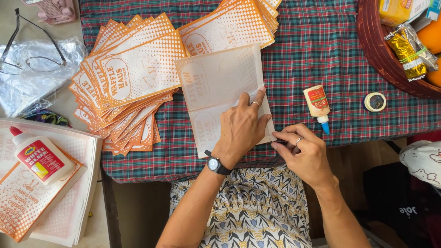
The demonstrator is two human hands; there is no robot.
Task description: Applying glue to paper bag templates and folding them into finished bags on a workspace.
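Left hand lay flat on the paper bag, fingers spread, pinning a folded flap to the plaid cloth, seemingly to hold the crease. Right hand pinched the bag's right edge, fingers narrow, at the table's near side. Small glue bottle lay just right of the bag, uncapped, with a tape roll beyond. Fanned stack of printed bags sat left, within reach. Larger glue bottle rested on flat sheets far left.

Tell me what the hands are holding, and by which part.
The left hand presses flat on the folded paper sheet; the right hand pinches its lower right edge.
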